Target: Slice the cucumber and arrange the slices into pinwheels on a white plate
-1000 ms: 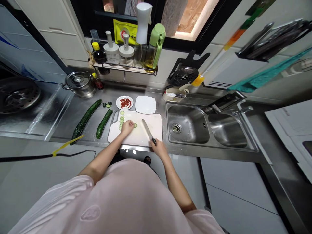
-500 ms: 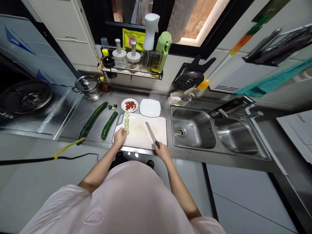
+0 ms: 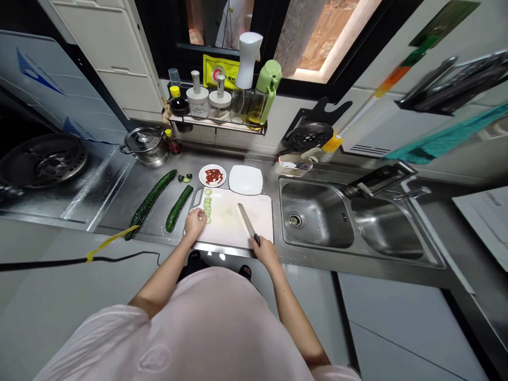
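Observation:
On the white cutting board [image 3: 226, 233] a row of overlapping cucumber slices [image 3: 207, 203] runs along the left side. My left hand [image 3: 196, 224] rests on the board's left edge, fingers curled together against the near end of that row; whatever they pinch is hidden. My right hand [image 3: 265, 251] grips the black handle of a kitchen knife [image 3: 246, 220], whose blade lies over the board pointing away from me. Left of the board are a shorter cut cucumber [image 3: 178, 208] and a long whole cucumber [image 3: 153, 201]. Small dark-green cucumber ends [image 3: 186, 178] lie beyond them.
Behind the board stand a plate of chopped red pieces [image 3: 212, 175] and a white square plate [image 3: 245, 180]. A double sink [image 3: 317, 211] is to the right. A lidded pot [image 3: 146, 146] and a wok [image 3: 43, 159] are left; a condiment rack [image 3: 218, 124] hangs above.
The whole view has shifted slightly, with the scene lower in the picture. Both hands keep their places at the board, and the knife and slices look unchanged.

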### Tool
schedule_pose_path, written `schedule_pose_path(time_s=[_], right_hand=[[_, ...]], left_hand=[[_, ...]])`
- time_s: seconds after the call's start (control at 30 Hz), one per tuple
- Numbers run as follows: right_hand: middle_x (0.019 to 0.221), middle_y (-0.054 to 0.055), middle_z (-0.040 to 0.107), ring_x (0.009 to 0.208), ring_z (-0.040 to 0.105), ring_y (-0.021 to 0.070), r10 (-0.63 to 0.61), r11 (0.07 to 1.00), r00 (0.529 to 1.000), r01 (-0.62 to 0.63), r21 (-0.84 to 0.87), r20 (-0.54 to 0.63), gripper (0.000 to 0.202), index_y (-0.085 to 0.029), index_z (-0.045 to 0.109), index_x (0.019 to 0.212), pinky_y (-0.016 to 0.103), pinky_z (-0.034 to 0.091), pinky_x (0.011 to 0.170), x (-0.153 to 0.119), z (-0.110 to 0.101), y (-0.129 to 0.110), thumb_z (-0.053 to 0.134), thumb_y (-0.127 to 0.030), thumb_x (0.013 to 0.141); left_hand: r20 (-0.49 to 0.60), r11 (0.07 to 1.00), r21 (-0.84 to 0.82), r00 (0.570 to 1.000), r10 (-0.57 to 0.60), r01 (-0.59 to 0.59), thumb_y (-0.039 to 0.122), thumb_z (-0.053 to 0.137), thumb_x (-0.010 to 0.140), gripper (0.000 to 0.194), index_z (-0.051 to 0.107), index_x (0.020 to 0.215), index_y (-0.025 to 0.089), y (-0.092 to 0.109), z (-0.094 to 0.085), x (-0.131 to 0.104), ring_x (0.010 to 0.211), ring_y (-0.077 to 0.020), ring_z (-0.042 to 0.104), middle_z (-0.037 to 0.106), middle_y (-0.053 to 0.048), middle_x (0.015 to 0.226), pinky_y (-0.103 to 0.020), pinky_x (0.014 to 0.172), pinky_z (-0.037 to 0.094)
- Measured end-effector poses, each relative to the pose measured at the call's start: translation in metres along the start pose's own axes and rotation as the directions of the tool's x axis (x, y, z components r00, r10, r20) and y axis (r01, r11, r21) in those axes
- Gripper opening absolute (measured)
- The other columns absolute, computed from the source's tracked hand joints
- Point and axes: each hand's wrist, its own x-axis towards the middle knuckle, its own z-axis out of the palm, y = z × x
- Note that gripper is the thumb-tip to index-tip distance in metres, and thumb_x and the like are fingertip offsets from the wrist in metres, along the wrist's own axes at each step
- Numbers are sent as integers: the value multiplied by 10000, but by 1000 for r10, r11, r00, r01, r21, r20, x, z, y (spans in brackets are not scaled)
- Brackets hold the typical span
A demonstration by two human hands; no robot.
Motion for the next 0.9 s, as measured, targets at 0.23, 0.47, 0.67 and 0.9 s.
schedule_pose_path(time_s=[0.23, 0.47, 0.67, 0.9], right_hand=[[1058, 145, 676, 994, 627, 249, 18, 999, 999, -20, 30, 43, 459, -164, 617, 1081, 290, 418, 753, 4, -3, -3, 327, -497, 957], [1049, 146, 678, 992, 627, 243, 13, 1000, 999, -13, 23, 35, 463, -156, 621, 1058, 284, 418, 757, 5, 0, -3, 319, -492, 958], [1033, 146, 680, 970, 628, 236, 6, 999, 999, -7, 36, 39, 469, -152, 619, 1058, 279, 411, 741, 7, 1, -1, 310, -489, 958], [1038, 141, 677, 959, 626, 231, 11, 999, 999, -13, 42, 51, 478, -164, 619, 1063, 280, 405, 748, 8, 4, 1, 298, -503, 957]], left_hand=[[-107, 1000, -3, 994, 12, -12, 270, 521, 830, 281, 652, 1067, 195, 17, 2, 50, 949, -208, 589, 635, -74, 984, -301, 885, 434], [-56, 984, 163, 997, -56, 65, 302, 538, 844, 371, 611, 1198, 218, 35, 4, 83, 1084, -277, 535, 586, -130, 1144, -366, 917, 408], [11, 962, 268, 998, -59, 54, 311, 545, 846, 326, 634, 1144, 217, 39, 11, 97, 1128, -308, 497, 567, -151, 1156, -404, 924, 395], [-37, 980, 177, 996, -81, 86, 259, 587, 810, 228, 638, 1030, 227, 35, 13, 106, 1035, -258, 564, 631, -106, 1059, -338, 868, 411]])
